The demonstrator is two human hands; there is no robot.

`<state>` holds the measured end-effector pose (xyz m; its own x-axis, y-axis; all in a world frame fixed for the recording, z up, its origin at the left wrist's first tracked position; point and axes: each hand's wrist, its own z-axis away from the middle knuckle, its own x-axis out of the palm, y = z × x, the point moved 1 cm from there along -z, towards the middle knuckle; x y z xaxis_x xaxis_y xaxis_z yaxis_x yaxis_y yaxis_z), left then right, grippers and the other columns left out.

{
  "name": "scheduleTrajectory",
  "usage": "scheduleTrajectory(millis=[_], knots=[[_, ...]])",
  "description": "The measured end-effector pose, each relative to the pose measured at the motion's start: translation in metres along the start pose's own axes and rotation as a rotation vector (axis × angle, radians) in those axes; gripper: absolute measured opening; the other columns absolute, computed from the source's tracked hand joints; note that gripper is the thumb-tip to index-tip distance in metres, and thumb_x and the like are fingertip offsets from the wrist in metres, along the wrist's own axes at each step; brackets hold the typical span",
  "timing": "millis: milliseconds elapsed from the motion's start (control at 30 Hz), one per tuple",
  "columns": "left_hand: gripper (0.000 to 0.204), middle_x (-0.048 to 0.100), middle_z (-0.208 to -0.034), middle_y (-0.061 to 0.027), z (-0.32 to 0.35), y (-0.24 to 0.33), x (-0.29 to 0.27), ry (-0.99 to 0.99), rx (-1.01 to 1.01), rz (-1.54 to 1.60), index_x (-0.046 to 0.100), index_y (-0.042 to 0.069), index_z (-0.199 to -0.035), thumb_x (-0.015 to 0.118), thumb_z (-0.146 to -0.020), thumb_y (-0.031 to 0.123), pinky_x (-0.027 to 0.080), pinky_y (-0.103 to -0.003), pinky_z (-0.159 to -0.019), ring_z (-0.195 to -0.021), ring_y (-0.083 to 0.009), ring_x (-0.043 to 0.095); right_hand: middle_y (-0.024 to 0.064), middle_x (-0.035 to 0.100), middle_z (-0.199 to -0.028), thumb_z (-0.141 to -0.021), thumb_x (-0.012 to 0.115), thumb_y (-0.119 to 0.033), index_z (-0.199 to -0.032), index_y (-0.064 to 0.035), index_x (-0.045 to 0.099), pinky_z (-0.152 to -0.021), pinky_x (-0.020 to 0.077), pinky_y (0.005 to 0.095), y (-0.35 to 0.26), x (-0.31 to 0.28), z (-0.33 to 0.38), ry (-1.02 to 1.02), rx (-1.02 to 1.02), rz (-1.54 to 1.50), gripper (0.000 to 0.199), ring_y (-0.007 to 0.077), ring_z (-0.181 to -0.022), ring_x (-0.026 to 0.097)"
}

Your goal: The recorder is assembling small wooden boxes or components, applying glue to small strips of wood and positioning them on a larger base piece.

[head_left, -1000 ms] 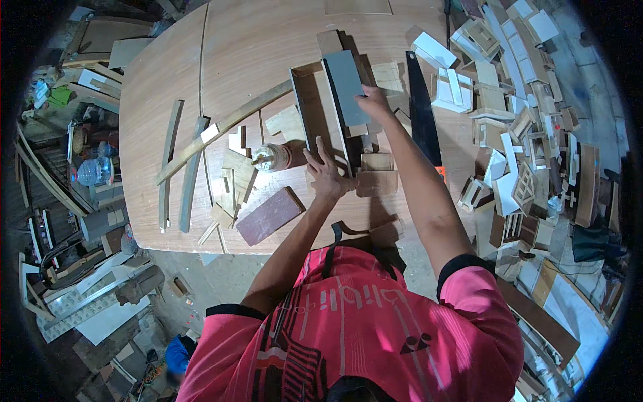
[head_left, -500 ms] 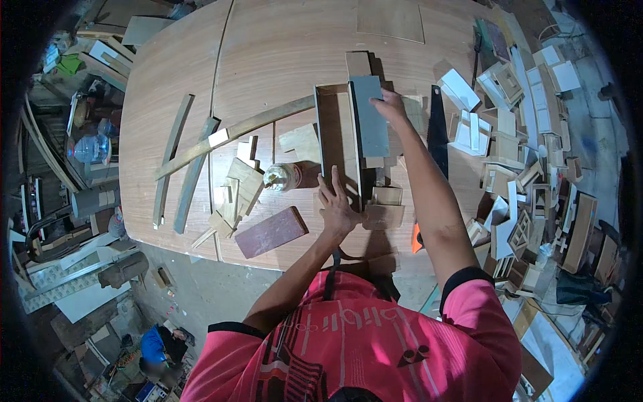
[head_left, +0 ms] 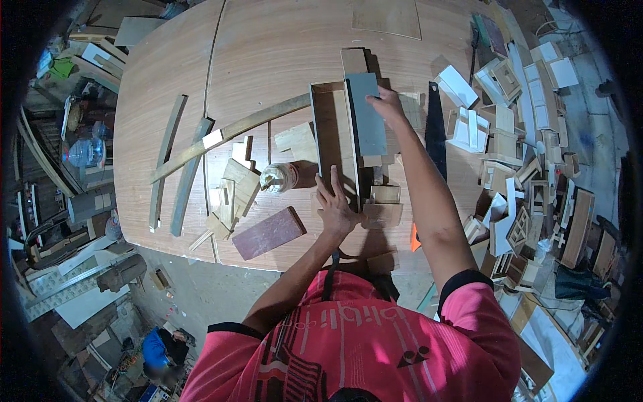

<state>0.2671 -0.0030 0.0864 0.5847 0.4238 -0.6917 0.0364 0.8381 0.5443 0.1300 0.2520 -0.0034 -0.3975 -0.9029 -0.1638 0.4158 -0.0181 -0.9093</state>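
A long, narrow wooden box (head_left: 333, 124) with an open top lies in front of me, its far end pointing away. My left hand (head_left: 337, 209) is closed around its near end, fingers reaching over the edge. Along the box's right side rests a flat grey board (head_left: 366, 120). My right hand (head_left: 387, 107) grips that board by its right edge near the far end, thumb on top and the other fingers hidden beneath. Close to the left of the box stands an open glass jar (head_left: 278, 177) with pale contents. Small wooden blocks (head_left: 385, 195) lie right of my left hand.
A handsaw (head_left: 436, 130) with an orange handle lies right of my right forearm. Long wood strips (head_left: 231, 126) cross on the left, near scrap pieces and a reddish-brown block (head_left: 269, 233). Many small wooden parts (head_left: 495, 144) crowd the right side. Someone in blue (head_left: 161, 348) is at lower left.
The view has shifted slightly, so the tabletop things appear a little farther left. Both hands keep their hold on the box and the grey board.
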Motion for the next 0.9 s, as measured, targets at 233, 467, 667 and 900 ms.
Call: scheduleTrajectory(millis=[233, 467, 667, 900], knots=[[0.143, -0.004, -0.147, -0.0332, 0.000, -0.004, 0.006, 0.019, 0.017, -0.014, -0.005, 0.025, -0.148, 0.092, -0.043, 0.018, 0.040, -0.065, -0.091, -0.128, -0.0575, 0.020, 0.0142, 0.062, -0.118, -0.085, 0.066, -0.010, -0.131, 0.0020, 0.049, -0.083, 0.0499, 0.0307, 0.004, 0.000, -0.006, -0.012, -0.012, 0.004, 0.051, 0.0180, -0.099, 0.062], [0.144, -0.012, -0.148, -0.0306, 0.002, 0.001, 0.004, 0.010, -0.012, -0.067, -0.005, 0.025, -0.149, 0.092, -0.042, 0.019, 0.038, -0.066, -0.091, -0.132, -0.0560, 0.015, 0.0136, 0.064, -0.114, -0.085, 0.065, -0.010, -0.127, 0.0006, 0.053, -0.083, 0.0493, 0.0298, 0.006, 0.007, -0.003, 0.057, -0.077, 0.102, 0.045, 0.0173, -0.096, 0.062], [0.144, -0.015, -0.148, -0.0290, 0.001, -0.001, 0.012, 0.035, -0.014, -0.094, -0.005, 0.027, -0.149, 0.092, -0.043, 0.019, 0.040, -0.068, -0.088, -0.133, -0.0536, 0.017, 0.0121, 0.066, -0.110, -0.083, 0.067, -0.012, -0.126, -0.0034, 0.056, -0.082, 0.0491, 0.0299, 0.009, 0.007, -0.006, 0.070, -0.086, 0.087, 0.044, 0.0158, -0.094, 0.062], [0.145, -0.018, -0.145, -0.0341, 0.000, 0.000, 0.013, -0.011, -0.016, -0.086, -0.007, 0.028, -0.148, 0.093, -0.043, 0.020, 0.039, -0.067, -0.089, -0.128, -0.0596, 0.017, 0.0137, 0.068, -0.106, -0.078, 0.067, -0.021, -0.117, -0.0045, 0.061, -0.084, 0.0491, 0.0335, 0.019, 0.005, -0.011, 0.125, -0.126, 0.114, 0.043, 0.0242, -0.096, 0.065]])
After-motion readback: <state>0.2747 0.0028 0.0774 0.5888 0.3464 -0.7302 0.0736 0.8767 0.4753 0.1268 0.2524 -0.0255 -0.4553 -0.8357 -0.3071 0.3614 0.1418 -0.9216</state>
